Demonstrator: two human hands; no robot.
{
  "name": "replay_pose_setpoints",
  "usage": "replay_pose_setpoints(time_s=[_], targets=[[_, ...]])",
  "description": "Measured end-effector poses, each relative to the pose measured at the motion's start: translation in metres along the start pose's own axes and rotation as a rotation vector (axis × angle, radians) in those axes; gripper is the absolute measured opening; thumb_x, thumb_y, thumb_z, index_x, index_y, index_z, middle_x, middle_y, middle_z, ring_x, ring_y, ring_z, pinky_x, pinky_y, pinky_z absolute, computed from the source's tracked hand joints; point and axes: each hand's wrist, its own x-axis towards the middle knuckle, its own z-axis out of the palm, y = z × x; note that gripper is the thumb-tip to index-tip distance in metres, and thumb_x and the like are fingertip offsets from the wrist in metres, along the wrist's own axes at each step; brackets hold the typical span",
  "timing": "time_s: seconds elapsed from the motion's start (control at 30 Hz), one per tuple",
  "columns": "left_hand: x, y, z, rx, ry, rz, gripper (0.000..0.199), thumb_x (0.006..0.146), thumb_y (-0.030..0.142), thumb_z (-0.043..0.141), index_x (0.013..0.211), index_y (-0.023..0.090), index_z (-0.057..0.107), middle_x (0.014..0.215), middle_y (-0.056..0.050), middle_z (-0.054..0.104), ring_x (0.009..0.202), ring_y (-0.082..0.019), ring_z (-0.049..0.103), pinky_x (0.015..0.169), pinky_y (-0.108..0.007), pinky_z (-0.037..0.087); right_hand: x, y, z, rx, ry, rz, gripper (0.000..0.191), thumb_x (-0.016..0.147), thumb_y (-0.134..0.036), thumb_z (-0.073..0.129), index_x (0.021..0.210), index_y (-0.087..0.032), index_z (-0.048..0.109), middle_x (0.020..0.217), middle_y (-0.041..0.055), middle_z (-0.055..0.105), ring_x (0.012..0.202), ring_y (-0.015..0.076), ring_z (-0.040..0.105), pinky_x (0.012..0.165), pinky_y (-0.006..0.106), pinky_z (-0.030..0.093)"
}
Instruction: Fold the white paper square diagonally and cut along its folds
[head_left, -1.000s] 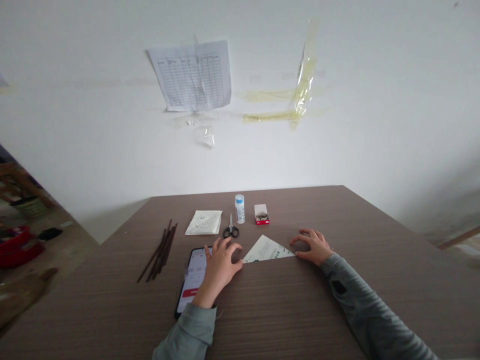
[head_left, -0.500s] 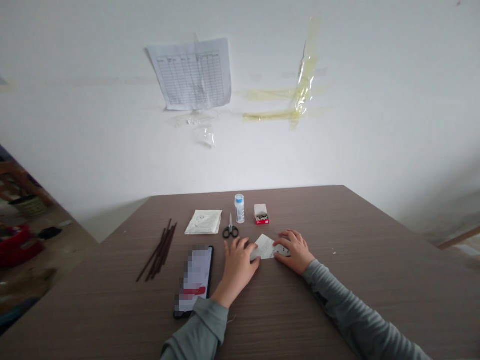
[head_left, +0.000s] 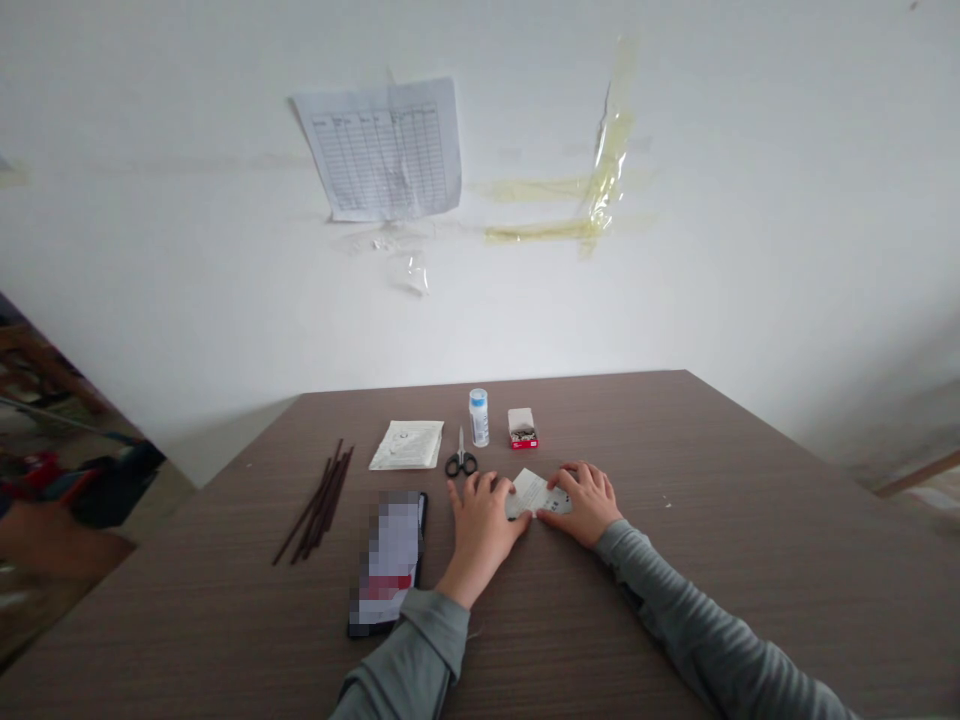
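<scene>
A small printed sheet of white paper, folded to a point at the top, lies on the brown table between my hands. My left hand grips its left side, thumb along the lower edge and fingers curved over the top. On the other side my right hand pinches the right part between thumb and fingers. Both thumbs nearly meet at the bottom edge of the paper. Just beyond my left fingers lie black-handled scissors, blades pointing away.
Behind the paper stand a blue-capped bottle and an opened small red box of metal bits. Leftward lie a flat white packet, a phone and several dark brown sticks. A blurred person's limb shows at far left.
My thumbs have moved closer together at the paper's lower edge, and my right hand has shifted slightly left. A blurred limb has come into view at far left.
</scene>
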Motion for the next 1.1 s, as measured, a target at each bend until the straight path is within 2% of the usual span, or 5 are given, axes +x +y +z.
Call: replay_pose_setpoints(time_s=[0.3, 0.47, 0.67, 0.87, 1.1], targets=[[-0.001, -0.019, -0.017, -0.009, -0.029, -0.026, 0.042, 0.108, 0.026, 0.096, 0.148, 0.036, 0.095, 0.188, -0.011, 0.078, 0.186, -0.049, 0.059, 0.157, -0.091, 0.032, -0.004, 0.016, -0.013, -0.042, -0.001, 0.079, 0.044, 0.097, -0.047, 0.098, 0.140, -0.041, 0.096, 0.174, 0.0082, 0.077, 0.180, 0.0476, 0.060, 0.152, 0.072, 0.044], [-0.005, -0.031, -0.019, -0.005, -0.023, -0.014, 0.037, 0.110, 0.024, 0.094, 0.145, 0.036, 0.096, 0.187, -0.011, 0.079, 0.187, -0.050, 0.059, 0.156, -0.093, 0.034, -0.004, 0.036, -0.017, -0.049, 0.002, 0.101, 0.042, 0.097, -0.048, 0.098, 0.138, -0.042, 0.098, 0.178, 0.0082, 0.077, 0.182, 0.0514, 0.059, 0.151, 0.076, 0.047], [-0.007, -0.048, -0.023, 0.004, -0.023, -0.029, 0.039, 0.111, 0.021, 0.092, 0.147, 0.035, 0.096, 0.189, -0.013, 0.078, 0.188, -0.050, 0.057, 0.155, -0.095, 0.033, -0.001, 0.056, -0.021, -0.064, 0.052, 0.110, 0.038, 0.094, -0.044, 0.095, 0.132, -0.045, 0.100, 0.173, 0.0045, 0.081, 0.177, 0.0494, 0.064, 0.148, 0.071, 0.052], [-0.007, -0.064, -0.024, -0.003, -0.025, -0.027, 0.038, 0.111, 0.021, 0.093, 0.145, 0.037, 0.098, 0.188, -0.012, 0.079, 0.187, -0.052, 0.057, 0.153, -0.098, 0.034, 0.014, 0.072, -0.036, -0.005, -0.120, 0.132, 0.045, 0.085, -0.049, 0.103, 0.130, -0.047, 0.103, 0.178, 0.0038, 0.081, 0.178, 0.0560, 0.063, 0.145, 0.074, 0.057], [-0.007, -0.069, -0.021, 0.011, -0.003, -0.049, 0.039, 0.109, 0.021, 0.096, 0.144, 0.039, 0.099, 0.187, -0.010, 0.080, 0.187, -0.052, 0.059, 0.153, -0.095, 0.037, 0.016, 0.086, -0.029, 0.052, -0.122, 0.100, 0.044, 0.086, -0.049, 0.103, 0.130, -0.047, 0.104, 0.183, 0.0049, 0.080, 0.179, 0.0587, 0.062, 0.147, 0.078, 0.053]])
